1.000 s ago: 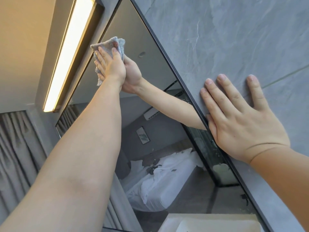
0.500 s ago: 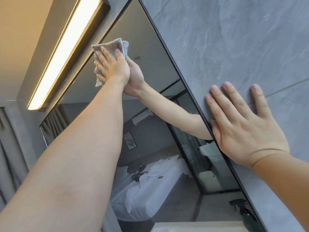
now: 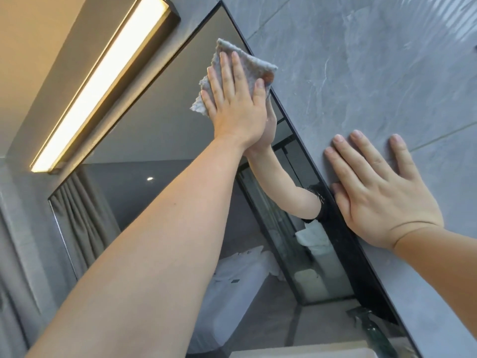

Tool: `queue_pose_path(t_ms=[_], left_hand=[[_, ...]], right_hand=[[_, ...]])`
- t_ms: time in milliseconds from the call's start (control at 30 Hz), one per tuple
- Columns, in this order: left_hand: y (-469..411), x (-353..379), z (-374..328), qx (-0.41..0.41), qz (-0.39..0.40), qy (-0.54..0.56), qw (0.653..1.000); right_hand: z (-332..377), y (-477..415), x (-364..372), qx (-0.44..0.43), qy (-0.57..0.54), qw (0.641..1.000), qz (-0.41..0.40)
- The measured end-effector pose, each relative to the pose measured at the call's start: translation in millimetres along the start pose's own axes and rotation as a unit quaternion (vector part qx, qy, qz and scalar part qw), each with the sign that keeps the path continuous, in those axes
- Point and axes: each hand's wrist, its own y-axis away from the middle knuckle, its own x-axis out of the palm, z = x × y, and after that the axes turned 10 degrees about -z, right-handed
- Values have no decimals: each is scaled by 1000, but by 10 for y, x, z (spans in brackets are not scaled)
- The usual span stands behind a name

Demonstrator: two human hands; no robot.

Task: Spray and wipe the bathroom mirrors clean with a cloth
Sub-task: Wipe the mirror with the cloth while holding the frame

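**A:** Is there any writing to read?

**B:** Only one candidate. A dark green spray bottle (image 3: 369,329) shows reflected in the lower right corner of the mirror (image 3: 160,120), and any print on it is too blurred to make out.

**A:** Where is the cloth?

**B:** The grey cloth (image 3: 249,63) lies flat against the glass near the mirror's upper right corner. One corner of it laps over the black frame (image 3: 299,135) onto the wall. The left hand (image 3: 233,99) presses it there with a flat palm and straight fingers spread over the fabric, pinching nothing.

**A:** And the other hand?

**B:** The right hand (image 3: 382,195) lies flat on the wall tile (image 3: 361,60) just right of the frame. Its fingers are straight and fanned apart, its thumb lies against the frame's edge, and it holds nothing.

**A:** What is the surface like?

**B:** The mirror is a large dark-framed pane, seen from below at a steep slant. The tile to its right is grey marbled stone with pale veins and thin joint lines.

**A:** And the room?

**B:** A long light bar (image 3: 103,76) glows warm yellow to the left, along the mirror's top edge. The glass reflects the left arm, which meets the real one at the cloth. It also reflects:
- grey curtains (image 3: 77,218) at the far left
- a bed (image 3: 232,277) with rumpled white bedding
- a small spot lamp (image 3: 150,179)
- a black-framed glass partition (image 3: 309,257)

A pale ledge (image 3: 296,352) runs along the near bottom edge.
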Motion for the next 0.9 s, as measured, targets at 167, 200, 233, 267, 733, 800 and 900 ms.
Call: queue_pose_path(t_ms=[167,200,233,267,733,800,900], left_hand=[[47,-49,-50,-1,11,6,1000],[66,-55,-59,1,13,8,1000],[86,-57,-68,4,17,12,1000],[116,-58,-78,8,21,14,1000],[815,-94,-286,41,36,2,999],[990,-100,-303,47,42,-4,998],[1194,-112,-324,66,55,-14,996]], right_hand=[[-14,3,-4,-2,2,1000,-3],[-10,2,-5,-2,1,1000,-4],[-6,0,-6,-2,-1,1000,-1],[-5,-4,-9,-2,-3,1000,5],[-38,-16,-4,-3,-26,999,44],[-28,-31,-9,-6,-25,999,45],[-32,-36,-13,-8,-28,998,58]])
